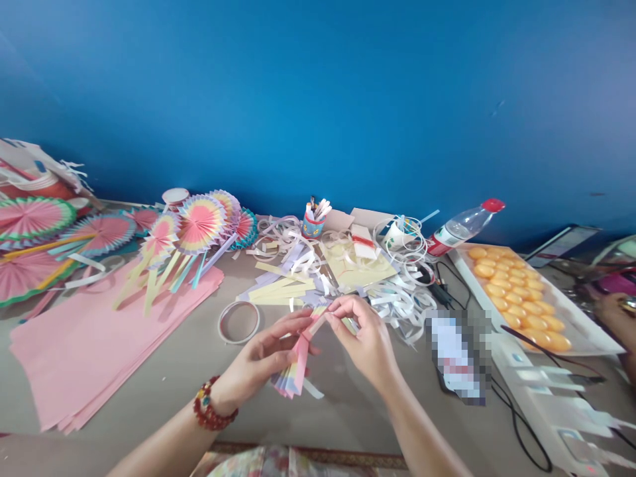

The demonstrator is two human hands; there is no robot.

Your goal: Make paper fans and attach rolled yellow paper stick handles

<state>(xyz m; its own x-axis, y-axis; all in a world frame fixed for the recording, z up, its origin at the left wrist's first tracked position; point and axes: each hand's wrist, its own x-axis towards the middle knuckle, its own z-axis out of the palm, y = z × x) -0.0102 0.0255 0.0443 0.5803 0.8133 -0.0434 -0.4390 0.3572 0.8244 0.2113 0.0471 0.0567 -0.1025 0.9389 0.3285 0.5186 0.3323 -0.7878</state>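
Note:
A pleated paper fan (pixel 301 361) in pink, yellow and lilac is folded up narrow between my hands over the table. My left hand (pixel 278 348) is closed around its middle, thumb on the near side. At the fan's upper end, the fingertips of my right hand (pixel 360 331) are pinched together on the paper; a small pale strip seems to lie between them, too small to be sure. A loose white strip (pixel 313 389) is by the fan's lower end. Left of my hands a roll of tape (pixel 239 322) lies flat on the table.
Pink paper sheets (pixel 99 358) and finished paper fans (pixel 201 224) are at left. Paper strips (pixel 283 288) and a pen cup (pixel 313 226) lie ahead. A bottle (pixel 462 228), a phone (pixel 457 358), a power strip (pixel 536 397) and a tray (pixel 591 331) of yellow rounded items are at right, near another person's hand (pixel 619 324).

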